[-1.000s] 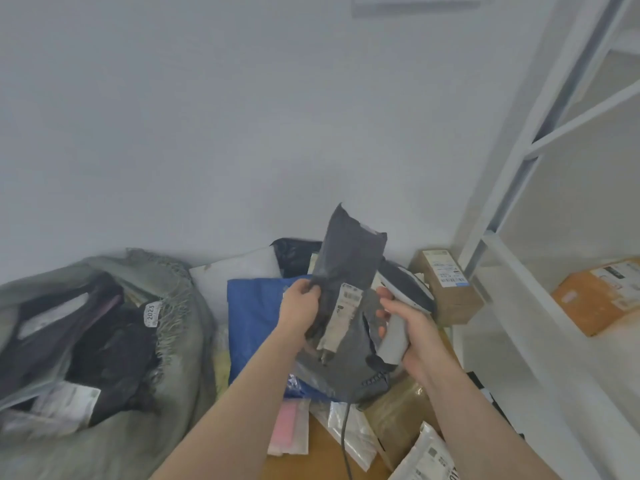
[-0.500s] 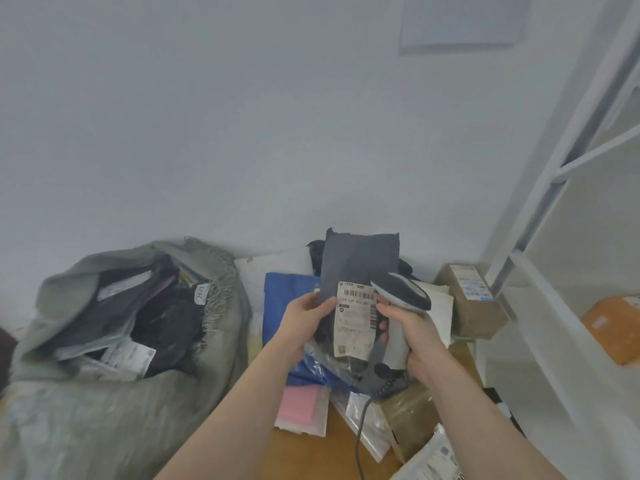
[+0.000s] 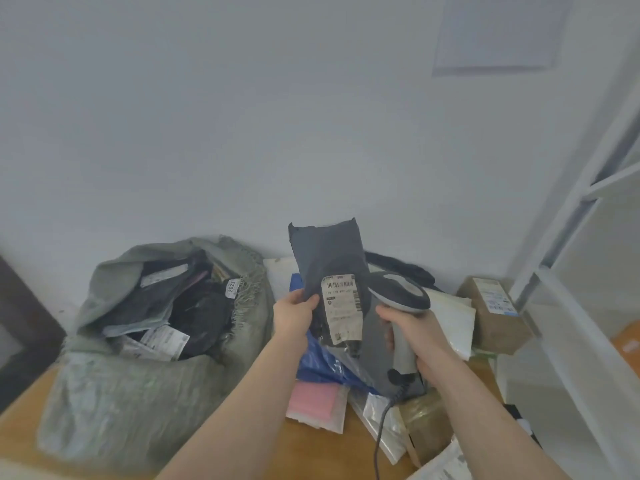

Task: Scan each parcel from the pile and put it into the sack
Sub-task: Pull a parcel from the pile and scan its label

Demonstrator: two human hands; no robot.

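Observation:
My left hand (image 3: 294, 315) pinches the left edge of a dark grey parcel (image 3: 329, 252) and holds it upright above the pile, its white barcode label (image 3: 342, 308) facing me. My right hand (image 3: 412, 329) grips the handle of a grey corded barcode scanner (image 3: 398, 291), whose head sits just right of the label. The green woven sack (image 3: 138, 386) stands open at the left, with several dark parcels inside. The pile (image 3: 346, 375) lies under my hands: a blue bag, a pink packet, clear bags.
A brown cardboard box (image 3: 495, 315) stands at the back right beside white padded mailers (image 3: 450, 313). A white metal shelf frame (image 3: 571, 271) rises on the right with an orange box (image 3: 627, 344) on it. The wooden table (image 3: 304, 445) carries everything. A wall is close behind.
The view has swung left and down. The parcel's label now faces me squarely, and the scanner has moved clear to the right of the label.

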